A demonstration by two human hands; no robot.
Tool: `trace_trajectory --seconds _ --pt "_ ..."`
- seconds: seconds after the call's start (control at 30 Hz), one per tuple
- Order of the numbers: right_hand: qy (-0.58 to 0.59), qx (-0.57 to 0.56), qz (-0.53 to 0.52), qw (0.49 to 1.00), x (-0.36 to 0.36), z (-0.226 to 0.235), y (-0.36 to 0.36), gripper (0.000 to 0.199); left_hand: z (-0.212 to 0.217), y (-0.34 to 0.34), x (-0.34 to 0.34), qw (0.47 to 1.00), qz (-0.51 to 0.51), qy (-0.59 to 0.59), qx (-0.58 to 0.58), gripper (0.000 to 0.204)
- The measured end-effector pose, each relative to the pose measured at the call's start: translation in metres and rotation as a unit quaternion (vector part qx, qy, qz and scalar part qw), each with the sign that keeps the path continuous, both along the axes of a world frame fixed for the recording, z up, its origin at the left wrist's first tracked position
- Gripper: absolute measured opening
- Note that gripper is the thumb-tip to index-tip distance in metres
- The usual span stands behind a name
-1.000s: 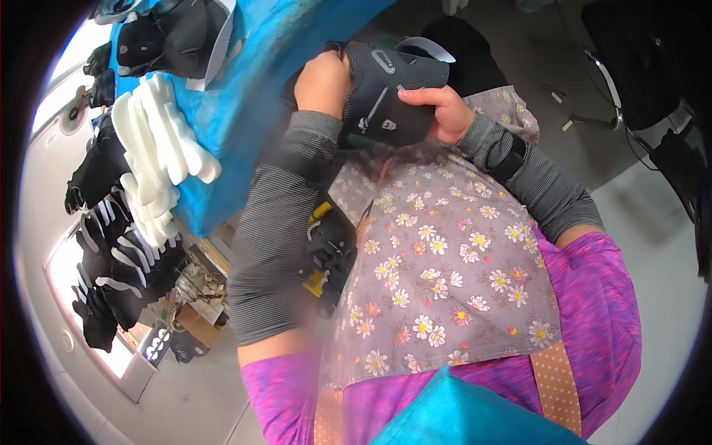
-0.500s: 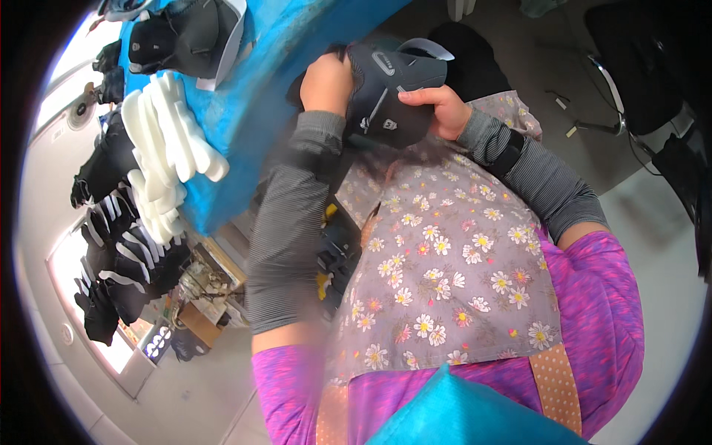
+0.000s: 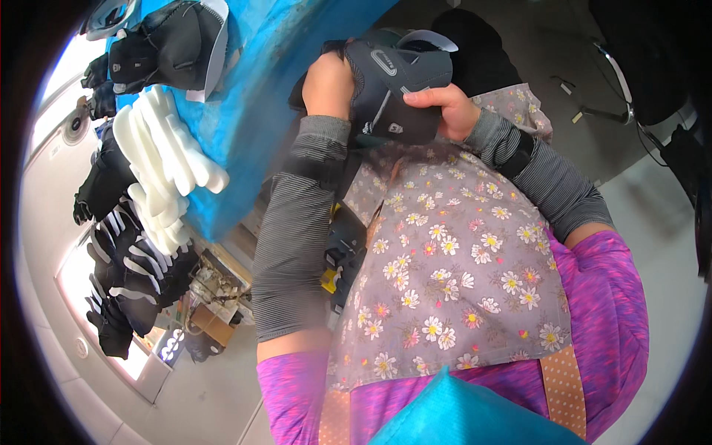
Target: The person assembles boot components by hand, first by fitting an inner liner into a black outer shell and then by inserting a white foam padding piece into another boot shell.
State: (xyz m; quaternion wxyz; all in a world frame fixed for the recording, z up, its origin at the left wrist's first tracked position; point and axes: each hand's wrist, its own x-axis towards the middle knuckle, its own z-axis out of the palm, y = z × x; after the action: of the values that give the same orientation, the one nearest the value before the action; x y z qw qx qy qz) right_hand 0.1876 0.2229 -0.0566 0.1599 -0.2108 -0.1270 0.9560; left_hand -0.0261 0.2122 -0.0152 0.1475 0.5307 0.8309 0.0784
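**A dark shoe upper held between two bare hands above the lap**

At the lower edge, closest to the viewpoint, a peak of teal cloth [image 3: 460, 415] is seen in front of a purple top [image 3: 612, 304]. Dotted orange straps [image 3: 565, 389] are joined to a grey apron [image 3: 445, 259], on which daisies are printed. Both forearms are covered by striped grey sleeves [image 3: 297, 237]. Beyond the apron's far part, the dark shoe upper [image 3: 404, 85] is held at the desk's near edge, its patterned side turned upward; a curved white piece [image 3: 429, 40] is seen at its far right. By the right hand [image 3: 451, 111] the upper is pinched: the thumb is laid on the patterned side, while the other fingers are hidden beneath. The left hand [image 3: 328, 85] is set against the upper's left end, with its back turned to view; its fingers are concealed, and whether they are closed cannot be told.

To the left, the desk [image 3: 274, 81] is covered in blue sheeting. A pile of long white pads [image 3: 167, 148] is placed along its edge, and farther up a second dark upper [image 3: 167, 50], bordered by a white strip, is laid. Below the desk's left edge, dark pieces with white edging [image 3: 133, 274] are clustered, and a brown carton [image 3: 211, 325] is seen near the floor [image 3: 215, 393]. At the far right, a black chair [image 3: 645, 67] is partly shown.
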Motion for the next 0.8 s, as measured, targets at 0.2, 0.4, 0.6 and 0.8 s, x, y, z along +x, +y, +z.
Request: trace_trajectory --seconds 0.2,0.4,0.6,0.8 --pt "0.024 -0.007 -0.008 1.000 -0.004 0.010 -0.005 0.028 0.000 -0.006 -0.002 0.989 0.055 -0.137 0.021 0.054" --pt "0.010 -0.029 0.013 0.999 -0.003 0.006 0.002 0.030 0.016 -0.009 0.005 0.996 0.069 -0.045 0.039 0.056" --pt "0.038 -0.055 -0.026 0.997 0.006 0.011 -0.003 0.032 0.043 -0.011 0.027 0.993 0.082 0.023 0.079 0.050" --pt "0.014 -0.030 0.010 0.999 0.004 0.003 0.002 0.036 0.032 -0.006 0.020 0.996 0.091 -0.019 0.009 0.050"
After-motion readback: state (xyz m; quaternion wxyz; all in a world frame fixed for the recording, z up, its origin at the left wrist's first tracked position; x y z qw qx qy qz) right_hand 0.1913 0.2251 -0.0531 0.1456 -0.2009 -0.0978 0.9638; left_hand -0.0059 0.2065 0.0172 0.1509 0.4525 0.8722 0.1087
